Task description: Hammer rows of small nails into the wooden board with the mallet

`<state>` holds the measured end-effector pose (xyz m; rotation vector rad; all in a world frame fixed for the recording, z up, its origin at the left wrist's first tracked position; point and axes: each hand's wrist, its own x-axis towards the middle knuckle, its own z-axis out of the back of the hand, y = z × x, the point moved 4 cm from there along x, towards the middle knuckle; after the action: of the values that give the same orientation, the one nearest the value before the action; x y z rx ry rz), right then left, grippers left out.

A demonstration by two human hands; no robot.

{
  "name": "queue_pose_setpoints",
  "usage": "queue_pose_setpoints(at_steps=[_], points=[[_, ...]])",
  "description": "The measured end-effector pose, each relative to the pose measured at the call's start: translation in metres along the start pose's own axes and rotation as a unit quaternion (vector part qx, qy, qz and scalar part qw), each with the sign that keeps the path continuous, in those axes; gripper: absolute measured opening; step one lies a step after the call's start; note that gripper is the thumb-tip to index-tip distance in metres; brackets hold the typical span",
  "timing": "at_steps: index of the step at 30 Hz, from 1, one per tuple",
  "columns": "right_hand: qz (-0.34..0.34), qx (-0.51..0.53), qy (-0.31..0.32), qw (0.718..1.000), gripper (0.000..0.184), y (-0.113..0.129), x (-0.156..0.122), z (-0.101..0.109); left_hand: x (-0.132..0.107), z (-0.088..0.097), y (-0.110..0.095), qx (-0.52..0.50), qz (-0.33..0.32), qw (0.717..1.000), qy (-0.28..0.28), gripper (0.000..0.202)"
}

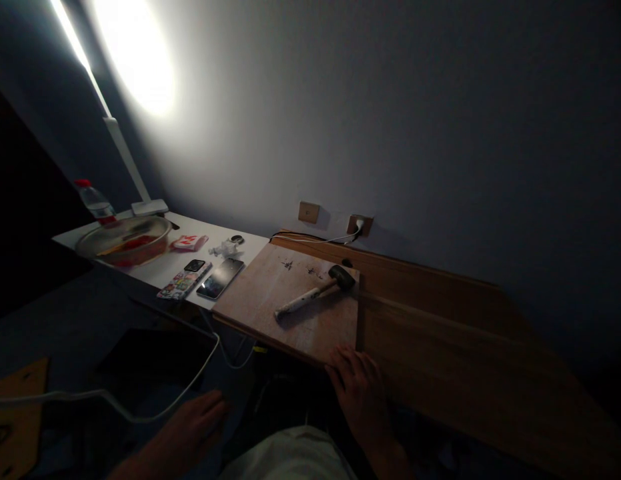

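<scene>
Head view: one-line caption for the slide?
Right hand at the edge of a wooden board bearing a rubber mallet; left hand near a white cable.

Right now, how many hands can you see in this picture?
2. The right hand lies at the near edge of the wooden board; the left hand is lower left, near a white cable. No others show.

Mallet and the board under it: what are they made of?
The mallet head looks like matte black rubber, with no metallic shine, though the dim light leaves that open. Its handle seems to be wood, bare near the head, under worn white paint. The board looks like unvarnished wood: pale, with dark stains.
</scene>
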<state>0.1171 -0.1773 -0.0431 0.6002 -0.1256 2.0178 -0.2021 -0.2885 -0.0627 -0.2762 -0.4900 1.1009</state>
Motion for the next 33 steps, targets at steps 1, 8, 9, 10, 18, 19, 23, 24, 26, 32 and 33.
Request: queue_pose_setpoints(at_steps=[1,8,9,10,18,19,23,24,26,32,33], points=[[0.0,-0.003,0.001,1.0,0.023,-0.001,0.0,-0.001,0.016,0.001,-0.018,0.009,-0.043,0.999,-0.01,0.027],[-0.004,0.002,0.01,1.0,0.032,-0.027,-0.026,0.006,0.113,0.016,-0.083,-0.004,-0.17,0.983,-0.074,0.034],[-0.009,0.007,0.009,1.0,0.034,-0.034,-0.032,0.009,0.126,0.018,-0.082,-0.003,-0.15,0.984,-0.09,0.034],[-0.014,0.011,0.008,1.0,0.034,-0.041,-0.038,0.012,0.139,0.019,-0.08,0.001,-0.123,0.988,-0.097,0.033],[-0.023,-0.014,0.016,1.0,0.033,-0.094,-0.094,0.038,0.202,-0.028,-0.103,0.049,-0.066,0.996,0.03,0.043],[-0.018,-0.015,0.01,1.0,0.033,-0.099,-0.104,0.042,0.201,-0.037,-0.11,0.047,-0.074,0.995,0.04,0.043],[-0.031,0.016,0.007,0.999,0.029,-0.111,-0.138,0.056,0.188,-0.061,-0.128,0.023,-0.127,0.991,0.046,0.054],[-0.056,0.034,0.014,0.998,0.029,-0.112,-0.142,0.059,0.184,-0.063,-0.13,0.017,-0.138,0.989,0.046,0.058],[-0.129,0.087,0.02,0.988,0.031,-0.113,-0.14,0.066,0.178,-0.064,-0.131,0.006,-0.157,0.986,0.048,0.063],[-0.295,0.25,-0.051,0.921,0.034,-0.091,-0.068,0.079,0.191,-0.048,-0.101,0.019,-0.128,0.991,0.024,0.054],[-0.294,0.272,-0.04,0.916,0.037,-0.084,-0.052,0.076,0.195,-0.045,-0.09,0.041,-0.116,0.992,0.012,0.05]])
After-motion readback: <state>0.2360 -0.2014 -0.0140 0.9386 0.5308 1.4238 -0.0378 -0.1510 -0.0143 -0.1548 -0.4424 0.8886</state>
